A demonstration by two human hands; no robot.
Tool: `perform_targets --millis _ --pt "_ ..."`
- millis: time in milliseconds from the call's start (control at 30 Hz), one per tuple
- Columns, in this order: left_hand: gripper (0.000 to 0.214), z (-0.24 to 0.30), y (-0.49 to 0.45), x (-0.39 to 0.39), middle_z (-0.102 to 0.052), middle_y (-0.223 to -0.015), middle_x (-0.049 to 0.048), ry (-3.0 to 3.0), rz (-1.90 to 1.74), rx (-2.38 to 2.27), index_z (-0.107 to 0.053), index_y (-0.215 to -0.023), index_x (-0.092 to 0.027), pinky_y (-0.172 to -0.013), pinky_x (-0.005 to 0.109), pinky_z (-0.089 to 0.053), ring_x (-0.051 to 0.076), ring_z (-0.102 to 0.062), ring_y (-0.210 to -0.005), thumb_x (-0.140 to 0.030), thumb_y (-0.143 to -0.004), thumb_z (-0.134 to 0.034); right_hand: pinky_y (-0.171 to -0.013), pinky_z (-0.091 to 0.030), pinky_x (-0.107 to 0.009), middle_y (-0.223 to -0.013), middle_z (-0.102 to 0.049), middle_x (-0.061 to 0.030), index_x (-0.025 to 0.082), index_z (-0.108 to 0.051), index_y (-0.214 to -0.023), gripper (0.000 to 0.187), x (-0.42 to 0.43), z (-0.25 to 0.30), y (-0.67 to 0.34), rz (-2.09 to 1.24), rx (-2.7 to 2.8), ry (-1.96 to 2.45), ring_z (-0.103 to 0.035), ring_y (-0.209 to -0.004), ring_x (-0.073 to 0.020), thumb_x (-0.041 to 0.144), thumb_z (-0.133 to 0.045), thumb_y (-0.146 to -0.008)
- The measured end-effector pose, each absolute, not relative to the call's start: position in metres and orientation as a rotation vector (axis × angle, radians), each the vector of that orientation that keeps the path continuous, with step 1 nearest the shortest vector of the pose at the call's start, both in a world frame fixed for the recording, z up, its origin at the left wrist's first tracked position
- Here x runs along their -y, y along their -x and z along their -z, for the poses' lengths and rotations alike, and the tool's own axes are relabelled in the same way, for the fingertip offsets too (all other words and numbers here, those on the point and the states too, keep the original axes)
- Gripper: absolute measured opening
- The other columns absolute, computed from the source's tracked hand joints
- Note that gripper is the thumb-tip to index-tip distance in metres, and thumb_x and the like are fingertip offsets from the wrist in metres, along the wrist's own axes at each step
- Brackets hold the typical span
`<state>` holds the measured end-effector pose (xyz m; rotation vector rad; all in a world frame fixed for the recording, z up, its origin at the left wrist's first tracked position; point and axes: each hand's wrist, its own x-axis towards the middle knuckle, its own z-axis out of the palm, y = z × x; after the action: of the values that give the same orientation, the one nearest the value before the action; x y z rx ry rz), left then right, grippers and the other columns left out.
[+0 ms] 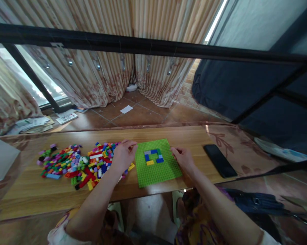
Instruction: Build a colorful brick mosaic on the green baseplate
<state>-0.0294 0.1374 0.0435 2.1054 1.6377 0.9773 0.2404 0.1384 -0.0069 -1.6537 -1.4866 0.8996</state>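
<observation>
A green studded baseplate [155,177] lies slightly turned on the wooden table. Near its middle, blue, grey and light-blue toy bricks [154,152] form a small outline with a gap inside, and a yellow brick [150,163] sits at the near left corner. My left hand [124,154] is closed in a pinch at the plate's far left edge. At the right edge, my right hand [183,158] has its thumb and fingers closed on the rim. Both palms stay off the plate. Exactly how the fingertips meet the rim is too small to see well.
A spread of loose coloured bricks [66,163] covers the table's left part, some partly behind my left forearm. A black phone [219,160] lies to the right. Beyond the wooden table [191,136] runs a dark metal bar [153,47] before striped curtains [97,75].
</observation>
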Motion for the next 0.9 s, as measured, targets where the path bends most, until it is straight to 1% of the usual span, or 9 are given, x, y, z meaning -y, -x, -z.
perform_targets --millis 67,133,167,233,367,467,567,767,900 --pt "0.022 -0.041 0.027 -0.136 -0.07 -0.086 0.0068 -2.104 -0.916 -1.624 -0.069 -0.091 -0.014 -0.071 0.029 -0.05 0.016 -0.062 -0.072 -0.02 -0.086 -0.049 -0.059 -0.047 -0.025 -0.074 -0.068 -0.0049 0.015 -0.066 -0.08 0.033 -0.142 0.007 -0.236 -0.885 1.479 1.595 -0.06 -0.064 -0.0143 0.044 -0.05 -0.082" --pt "0.025 -0.037 0.02 -0.133 -0.071 -0.09 0.008 -2.103 -0.844 -1.619 -0.067 -0.101 -0.013 -0.073 0.029 -0.051 0.016 -0.064 -0.074 -0.016 -0.084 -0.048 -0.072 -0.051 -0.028 -0.086 -0.071 -0.0055 0.016 -0.067 -0.09 0.025 -0.144 0.007 -0.23 -0.907 1.511 1.526 -0.064 -0.076 -0.0158 0.034 -0.053 -0.079" --pt "0.029 -0.035 0.017 -0.131 -0.071 -0.093 0.0088 -2.093 -0.803 -1.629 -0.065 -0.107 -0.012 -0.074 0.029 -0.052 0.017 -0.065 -0.075 -0.013 -0.083 -0.048 -0.077 -0.051 -0.029 -0.092 -0.072 -0.0053 0.017 -0.067 -0.094 0.024 -0.145 0.007 -0.227 -0.922 1.545 1.495 -0.064 -0.082 -0.0162 0.028 -0.054 -0.078" --pt "0.038 -0.031 0.01 -0.128 -0.072 -0.097 0.0098 -2.053 -0.722 -1.654 -0.06 -0.117 -0.011 -0.074 0.03 -0.053 0.017 -0.067 -0.076 -0.009 -0.082 -0.046 -0.083 -0.051 -0.032 -0.101 -0.071 -0.0048 0.019 -0.066 -0.103 0.03 -0.146 0.007 -0.222 -0.957 1.637 1.451 -0.064 -0.088 -0.0163 0.019 -0.053 -0.076" --pt "0.05 -0.022 0.0 -0.125 -0.072 -0.101 0.0096 -1.968 -0.636 -1.648 -0.05 -0.13 -0.012 -0.079 0.032 -0.054 0.018 -0.069 -0.08 -0.008 -0.08 -0.046 -0.082 -0.052 -0.031 -0.11 -0.068 -0.0053 0.02 -0.062 -0.115 0.046 -0.143 0.006 -0.218 -1.025 1.759 1.432 -0.063 -0.087 -0.0145 0.006 -0.051 -0.073" --pt "0.051 -0.016 -0.006 -0.125 -0.071 -0.104 0.0099 -1.919 -0.651 -1.634 -0.049 -0.13 -0.013 -0.08 0.031 -0.054 0.018 -0.069 -0.082 -0.007 -0.08 -0.047 -0.077 -0.053 -0.029 -0.116 -0.065 -0.007 0.02 -0.057 -0.122 0.053 -0.14 0.006 -0.219 -1.046 1.78 1.435 -0.063 -0.084 -0.0133 0.004 -0.049 -0.072" --pt "0.051 -0.011 -0.01 -0.126 -0.07 -0.108 0.0106 -1.859 -0.7 -1.6 -0.05 -0.129 -0.013 -0.08 0.031 -0.055 0.017 -0.069 -0.084 -0.006 -0.079 -0.047 -0.074 -0.053 -0.028 -0.118 -0.062 -0.0069 0.021 -0.054 -0.125 0.055 -0.137 0.006 -0.22 -1.03 1.803 1.439 -0.061 -0.084 -0.0133 0.005 -0.049 -0.072" --pt "0.056 -0.003 -0.014 -0.129 -0.069 -0.109 0.011 -1.782 -0.809 -1.537 -0.048 -0.132 -0.013 -0.082 0.03 -0.056 0.015 -0.068 -0.087 -0.003 -0.077 -0.045 -0.076 -0.052 -0.03 -0.104 -0.062 -0.0081 0.018 -0.051 -0.129 0.055 -0.129 0.011 -0.216 -0.942 1.791 1.462 -0.06 -0.085 -0.0153 0.009 -0.048 -0.074" --pt "0.057 0.002 -0.016 -0.13 -0.067 -0.113 0.0106 -1.778 -0.844 -1.501 -0.048 -0.131 -0.015 -0.083 0.03 -0.056 0.015 -0.067 -0.091 -0.002 -0.076 -0.045 -0.077 -0.052 -0.031 -0.108 -0.062 -0.0088 0.019 -0.05 -0.129 0.056 -0.13 0.012 -0.218 -0.929 1.777 1.467 -0.061 -0.088 -0.0164 0.01 -0.049 -0.075"
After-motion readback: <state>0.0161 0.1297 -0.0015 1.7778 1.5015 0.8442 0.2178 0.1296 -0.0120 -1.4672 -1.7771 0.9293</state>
